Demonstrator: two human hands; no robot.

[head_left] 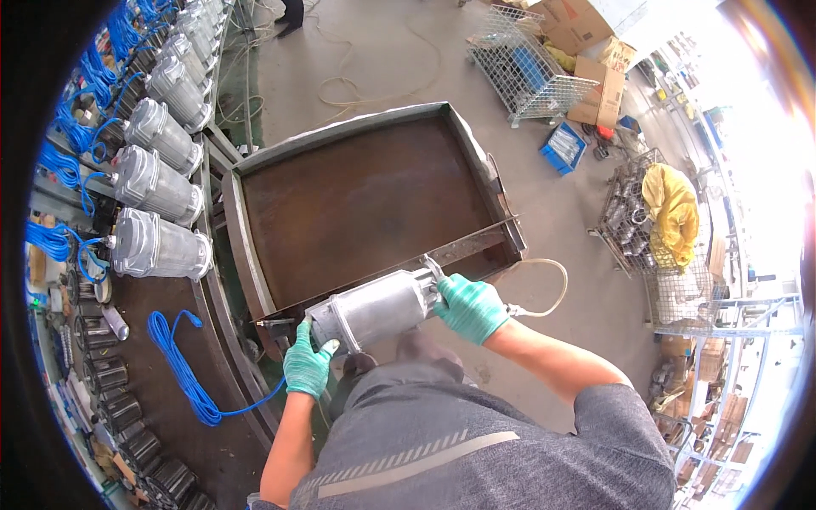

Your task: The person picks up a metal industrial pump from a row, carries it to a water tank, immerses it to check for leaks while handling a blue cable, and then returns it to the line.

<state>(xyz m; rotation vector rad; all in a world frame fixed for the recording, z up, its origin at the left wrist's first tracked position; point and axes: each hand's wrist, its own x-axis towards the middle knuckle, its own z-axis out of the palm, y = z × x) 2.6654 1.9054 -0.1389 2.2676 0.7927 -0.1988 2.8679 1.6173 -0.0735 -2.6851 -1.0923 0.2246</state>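
A silver, cylindrical pump body (378, 308) lies tilted across the near edge of a metal tank (340, 127) with brown content. My left hand (306, 365), in a green glove, grips its left end, thumb and fingers round the casing. At the narrower right end, my gloved right hand (472, 308) is closed around a metal fitting, partly hidden by the fingers. A clear hose (557, 293) loops out beside my right wrist. Blue cable (191, 387) lies coiled on the bench to the left, and its end runs toward my left forearm.
Similar silver pumps (161, 244) with blue cables stand in a row along the left bench. Dark cylindrical parts (119, 408) line the lower left. A wire cage (527, 72), a blue crate (563, 149) and a basket of metal parts (627, 217) stand on the right-hand floor.
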